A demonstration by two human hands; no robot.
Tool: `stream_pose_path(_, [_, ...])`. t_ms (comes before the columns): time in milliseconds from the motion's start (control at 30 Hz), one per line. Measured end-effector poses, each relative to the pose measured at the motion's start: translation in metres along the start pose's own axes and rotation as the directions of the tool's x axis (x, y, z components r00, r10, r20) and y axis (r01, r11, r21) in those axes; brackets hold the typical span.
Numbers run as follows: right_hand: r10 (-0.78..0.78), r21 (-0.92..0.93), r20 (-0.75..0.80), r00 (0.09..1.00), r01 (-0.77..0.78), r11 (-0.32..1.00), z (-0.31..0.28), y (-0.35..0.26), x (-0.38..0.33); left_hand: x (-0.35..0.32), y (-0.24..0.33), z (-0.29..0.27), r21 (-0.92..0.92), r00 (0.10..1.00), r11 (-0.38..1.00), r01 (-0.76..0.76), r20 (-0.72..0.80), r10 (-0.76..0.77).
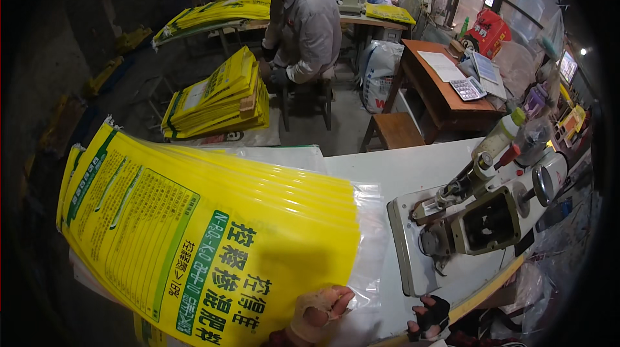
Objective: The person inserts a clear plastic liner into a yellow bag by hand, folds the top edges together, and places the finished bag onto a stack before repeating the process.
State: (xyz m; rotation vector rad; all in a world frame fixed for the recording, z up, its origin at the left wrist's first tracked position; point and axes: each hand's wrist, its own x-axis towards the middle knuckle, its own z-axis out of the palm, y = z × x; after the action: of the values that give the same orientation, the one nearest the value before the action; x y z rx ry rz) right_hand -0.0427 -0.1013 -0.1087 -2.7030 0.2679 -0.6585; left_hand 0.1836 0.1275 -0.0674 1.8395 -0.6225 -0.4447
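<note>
A fanned stack of yellow printed woven sacks (pixel 271 244) with green bands spreads over the left of the white table. At its near right edge is my left hand (pixel 320 315), in a pale fingerless glove, its fingers bent together at the rim of the top sack. Clear plastic liner (pixel 368 250) sticks out past the sacks' right edges. My right hand (pixel 429 318), in a black fingerless glove, is at the table's front edge, below the sewing machine (pixel 478 218). Its fingers are loosely curled and apart, with nothing seen in them.
Behind the table a person (pixel 307 30) in grey sits beside another stack of yellow sacks (pixel 219 95). A wooden desk (pixel 445 89) with a calculator (pixel 467 89) and papers stands at the back right, a stool (pixel 395 131) before it. A green-capped bottle (pixel 500 132) is by the machine.
</note>
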Motion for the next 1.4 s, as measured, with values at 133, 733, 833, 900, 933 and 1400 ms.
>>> stream_pose_path(133, [-0.082, -0.027, -0.001, 0.997, 0.082, 0.996, -0.006, -0.001, 0.010, 0.000, 0.007, -0.007, 0.014, 0.997, 0.999, 0.039, 0.059, -0.040])
stream_pose_path(733, [-0.163, 0.053, -0.022, 0.986, 0.164, 0.985, -0.001, 0.013, 0.014, -0.003, 0.005, 0.006, 0.028, 0.977, 0.997, -0.066, -0.201, 0.071])
stream_pose_path(833, [-0.154, 0.057, -0.011, 0.988, 0.155, 0.986, -0.007, 0.008, 0.017, -0.001, 0.004, 0.003, -0.061, 0.988, 0.995, 0.081, -0.128, -0.088])
stream_pose_path(900, [-0.146, 0.038, 0.007, 0.989, 0.145, 0.989, -0.011, 0.005, 0.018, 0.001, 0.005, 0.001, -0.101, 0.982, 0.981, 0.164, -0.081, -0.173])
stream_pose_path(933, [-0.133, 0.026, 0.027, 0.991, 0.133, 0.991, -0.014, 0.005, 0.018, 0.001, 0.006, 0.000, -0.099, 0.980, 0.979, 0.180, -0.072, -0.187])
stream_pose_path(1400, [-0.049, 0.043, 0.105, 0.993, 0.044, 0.998, -0.017, 0.006, 0.004, 0.007, 0.018, -0.003, -0.030, 0.961, 1.000, -0.001, -0.275, -0.008])
